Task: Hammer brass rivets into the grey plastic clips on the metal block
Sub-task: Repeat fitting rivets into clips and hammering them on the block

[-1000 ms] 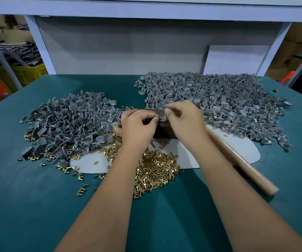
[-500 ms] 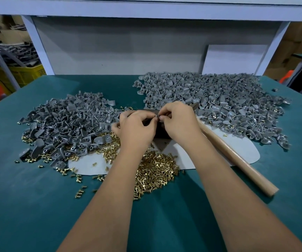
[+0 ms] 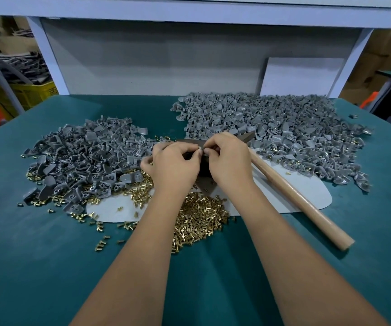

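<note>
My left hand (image 3: 174,164) and my right hand (image 3: 227,158) meet fingertip to fingertip over the dark metal block (image 3: 205,182) at the table's centre. Both pinch a small piece between thumb and fingers; it looks like a grey clip, but the fingers hide most of it. A heap of brass rivets (image 3: 199,220) lies just in front of the block. Grey plastic clips lie in one pile at the left (image 3: 83,156) and a larger pile at the back right (image 3: 279,128). A wooden hammer handle (image 3: 300,201) lies diagonally at the right, its head hidden behind my right hand.
A white oval mat (image 3: 307,194) lies under the block on the teal table (image 3: 36,267). Loose rivets are scattered at the left front (image 3: 100,243). A white frame and grey back panel (image 3: 166,57) close the far side. A yellow crate (image 3: 34,92) stands off the table at the left.
Both hands have drawn slightly closer together over the block, the fingertips now touching. The hammer and piles have not moved.
</note>
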The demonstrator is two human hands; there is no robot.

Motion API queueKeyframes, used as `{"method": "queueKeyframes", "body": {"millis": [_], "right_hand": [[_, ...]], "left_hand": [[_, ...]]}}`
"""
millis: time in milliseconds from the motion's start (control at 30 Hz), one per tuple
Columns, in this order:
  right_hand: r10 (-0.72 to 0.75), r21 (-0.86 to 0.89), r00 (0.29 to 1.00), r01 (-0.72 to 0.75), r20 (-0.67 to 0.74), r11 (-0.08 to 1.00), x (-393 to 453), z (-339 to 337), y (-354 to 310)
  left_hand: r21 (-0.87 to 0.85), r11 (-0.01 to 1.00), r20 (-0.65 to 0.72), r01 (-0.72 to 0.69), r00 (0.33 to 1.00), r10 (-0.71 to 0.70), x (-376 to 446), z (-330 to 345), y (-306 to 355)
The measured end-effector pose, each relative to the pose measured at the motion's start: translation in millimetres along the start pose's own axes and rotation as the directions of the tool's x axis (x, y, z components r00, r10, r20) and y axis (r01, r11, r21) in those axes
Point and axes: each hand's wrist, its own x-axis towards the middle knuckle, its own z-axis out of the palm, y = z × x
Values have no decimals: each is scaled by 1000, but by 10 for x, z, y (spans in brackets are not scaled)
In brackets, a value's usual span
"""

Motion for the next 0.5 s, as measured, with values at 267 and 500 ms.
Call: {"method": "queueKeyframes", "body": {"millis": [267,500], "right_hand": [[-118,41,992,119,-37,992,-68,1,42],[-98,198,988,121,-119,973,-153,-50,89]], "left_hand": [[-66,998,44,-2,999,5,19,-23,-2],[-277,961,55,13,998,2,25,-96,18]]}}
